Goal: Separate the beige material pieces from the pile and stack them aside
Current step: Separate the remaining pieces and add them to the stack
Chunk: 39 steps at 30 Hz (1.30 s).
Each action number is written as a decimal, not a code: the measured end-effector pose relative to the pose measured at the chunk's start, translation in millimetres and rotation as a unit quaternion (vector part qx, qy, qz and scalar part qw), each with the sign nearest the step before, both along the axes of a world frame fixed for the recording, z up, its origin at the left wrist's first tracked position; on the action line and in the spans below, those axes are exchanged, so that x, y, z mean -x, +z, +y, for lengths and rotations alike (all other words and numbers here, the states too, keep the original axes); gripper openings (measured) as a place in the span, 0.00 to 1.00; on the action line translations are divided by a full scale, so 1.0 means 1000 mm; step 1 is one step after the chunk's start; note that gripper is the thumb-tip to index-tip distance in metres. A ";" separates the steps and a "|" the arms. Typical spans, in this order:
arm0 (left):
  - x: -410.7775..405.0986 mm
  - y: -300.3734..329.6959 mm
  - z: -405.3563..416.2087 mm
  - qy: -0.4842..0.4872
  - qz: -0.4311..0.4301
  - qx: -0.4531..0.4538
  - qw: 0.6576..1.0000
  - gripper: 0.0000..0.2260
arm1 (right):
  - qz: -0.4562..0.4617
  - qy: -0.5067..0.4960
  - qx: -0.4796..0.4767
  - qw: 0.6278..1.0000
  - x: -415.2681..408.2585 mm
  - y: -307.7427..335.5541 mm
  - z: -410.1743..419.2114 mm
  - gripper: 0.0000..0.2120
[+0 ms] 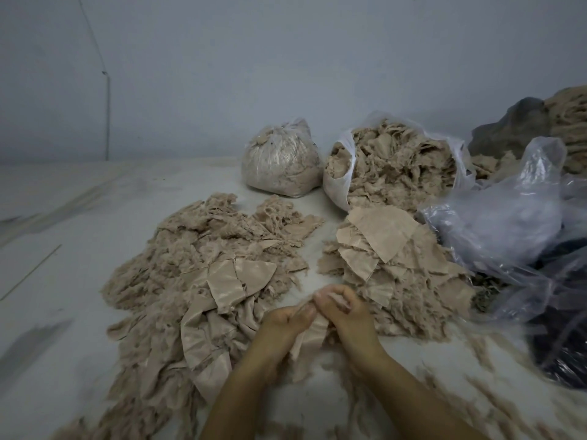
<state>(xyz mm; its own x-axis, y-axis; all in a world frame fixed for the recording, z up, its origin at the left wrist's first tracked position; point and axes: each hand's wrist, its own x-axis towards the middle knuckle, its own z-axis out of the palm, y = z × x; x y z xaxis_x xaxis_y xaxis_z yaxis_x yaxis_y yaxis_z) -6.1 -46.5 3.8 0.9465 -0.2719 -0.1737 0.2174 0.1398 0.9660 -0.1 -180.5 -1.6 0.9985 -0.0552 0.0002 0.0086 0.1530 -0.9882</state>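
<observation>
1. Beige piece (306, 339): a single scrap of fabric held up between the person's two hands, low in the middle of the scene, just above the pale floor (79, 249).
2. Left hand (286, 322): fingers curled, pinching the upper edge of the piece from its left side.
3. Right hand (341, 308): fingers curled tight round the same edge, knuckles touching the left hand; the fingertips are blurred.
4. Loose pile (203, 281): a wide heap of frayed beige scraps spread to the left of the grip and beyond it, with smoother, shinier pieces lying nearest the left hand.
5. Stack (390, 265): flatter beige pieces laid over one another, just right of the grip and beyond it.
6. Open bag (397, 163): a white plastic bag overflowing with beige scraps, behind the stack.
7. Tied bag (281, 160): a closed clear bag of beige material, left of the open bag.
8. Clear plastic sheeting (508, 211): crumpled, far right of the grip, over dark material.
</observation>
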 end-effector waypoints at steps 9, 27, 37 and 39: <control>0.005 -0.005 0.018 0.088 0.020 -0.004 0.996 0.14 | 0.021 -0.088 -0.025 0.996 -0.008 -0.003 -0.016 0.16; -0.003 -0.007 0.005 0.235 -0.025 -0.021 0.971 0.11 | 0.033 -0.059 0.032 0.997 0.006 0.007 0.001 0.11; -0.010 -0.013 0.035 0.307 -0.077 -0.219 0.923 0.14 | -0.065 -0.129 0.183 0.972 -0.052 0.084 -0.049 0.17; -0.010 -0.010 0.038 0.325 -0.150 -0.328 0.874 0.07 | -0.078 -0.157 0.308 0.935 -0.071 0.107 -0.067 0.13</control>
